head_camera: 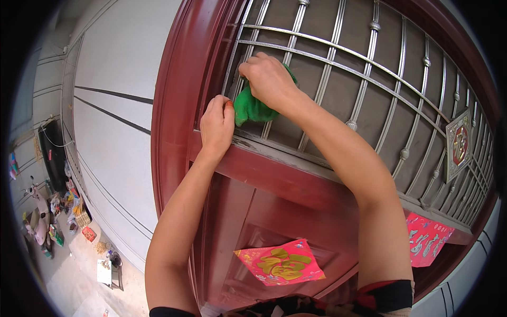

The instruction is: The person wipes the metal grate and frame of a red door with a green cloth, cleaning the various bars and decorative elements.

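Note:
My right hand [271, 81] grips a green cloth [255, 107] against the silvery metal bars at the lower left corner of a barred transom window [350, 75]. Part of the cloth bulges out below my fingers, and a bit shows past the knuckles. Just left of it, my left hand [218, 125] rests with curled fingers at the inner edge of the dark red door frame [174, 111]. Its fingertips are turned away, so their hold is hidden. Beneath both hands runs a pale, dirty sill [285, 152] with worn paint.
Below the window is a red door panel [285, 206] with a pink diamond-shaped paper decoration [281, 263]. A pink paper banner [429, 239] hangs at right. An ornamental plaque [459, 144] sits on the bars. Far below left are a pink scooter [39, 222] and a small white-topped table [104, 271].

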Action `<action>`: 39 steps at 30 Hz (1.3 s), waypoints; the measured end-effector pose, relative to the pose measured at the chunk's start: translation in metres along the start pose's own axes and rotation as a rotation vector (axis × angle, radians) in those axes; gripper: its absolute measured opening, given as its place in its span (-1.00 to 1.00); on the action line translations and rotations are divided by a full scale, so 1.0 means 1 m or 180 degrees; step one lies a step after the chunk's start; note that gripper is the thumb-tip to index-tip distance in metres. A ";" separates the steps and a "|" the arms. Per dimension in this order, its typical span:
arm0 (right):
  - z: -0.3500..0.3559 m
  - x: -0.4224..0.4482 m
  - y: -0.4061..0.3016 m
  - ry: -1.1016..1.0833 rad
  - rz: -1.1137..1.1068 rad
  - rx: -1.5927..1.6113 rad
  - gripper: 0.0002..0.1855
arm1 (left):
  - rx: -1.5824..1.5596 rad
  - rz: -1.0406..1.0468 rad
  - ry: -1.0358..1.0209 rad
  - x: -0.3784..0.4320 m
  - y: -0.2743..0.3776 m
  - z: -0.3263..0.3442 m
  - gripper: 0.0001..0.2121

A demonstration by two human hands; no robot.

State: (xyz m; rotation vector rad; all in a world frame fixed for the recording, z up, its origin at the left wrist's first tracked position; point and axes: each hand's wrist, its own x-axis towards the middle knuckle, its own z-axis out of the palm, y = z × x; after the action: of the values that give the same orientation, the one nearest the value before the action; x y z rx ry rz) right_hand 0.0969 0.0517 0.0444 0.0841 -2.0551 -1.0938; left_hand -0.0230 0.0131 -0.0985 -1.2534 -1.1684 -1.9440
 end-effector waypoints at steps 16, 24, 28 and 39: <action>0.000 0.018 0.027 -0.1117 0.0397 -0.1910 -0.86 | 0.1160 -0.0530 -0.0534 0.004 -0.002 0.001 -0.67; -0.053 -0.038 0.054 -0.0244 0.0036 -0.1502 -0.90 | 0.0915 -0.0462 -0.0390 -0.002 0.001 0.005 -0.70; -0.063 -0.062 0.067 0.0060 -0.0129 -0.1153 -0.85 | 0.0922 -0.0228 -0.0372 0.000 0.007 0.004 -0.75; -0.028 -0.056 0.069 -0.0424 0.0319 -0.2098 -0.91 | 0.1373 0.0265 -0.1238 -0.001 0.046 0.060 -0.74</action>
State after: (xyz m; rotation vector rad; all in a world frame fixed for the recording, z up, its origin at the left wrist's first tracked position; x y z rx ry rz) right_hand 0.1737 0.0984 0.0695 -0.4258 -1.6879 -1.6864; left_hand 0.0409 0.0441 -0.0708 -1.4405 -1.5933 -1.3197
